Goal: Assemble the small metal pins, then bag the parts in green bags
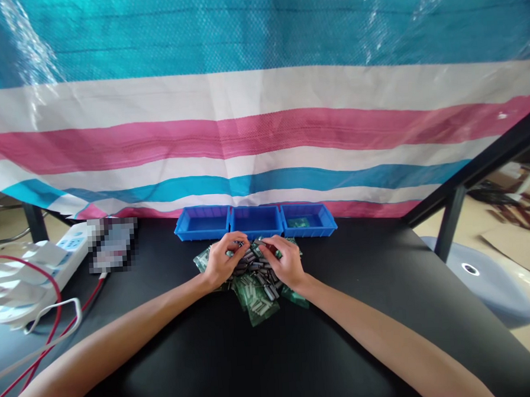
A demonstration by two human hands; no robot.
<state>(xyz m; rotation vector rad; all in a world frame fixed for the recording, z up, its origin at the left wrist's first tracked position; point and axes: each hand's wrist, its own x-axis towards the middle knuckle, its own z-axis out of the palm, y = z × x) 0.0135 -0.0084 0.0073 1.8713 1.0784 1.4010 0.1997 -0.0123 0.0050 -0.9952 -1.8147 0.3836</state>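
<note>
A heap of small grey metal cylinders (265, 276) lies on the black table, mixed with clear greenish plastic bags (262, 310) that hold similar small pieces. Over the heap's left side is my left hand (224, 261), its thumb and fingers curled together in a pinch. Something small and silvery shows at its fingertips, too small to name. My right hand (288, 261) is above the right side, thumb and forefinger closed on a small grey metal piece (259, 242). The two hands' fingertips are close but apart. Both hands partly cover the heap.
Behind the heap stand three joined blue bins; the right bin (329, 225) has a greenish bag inside, beside the middle bin (256, 231) and left bin (182, 232). At left lie a white power strip (67, 247) and red cable (59, 286). A striped sheet (261, 133) hangs behind.
</note>
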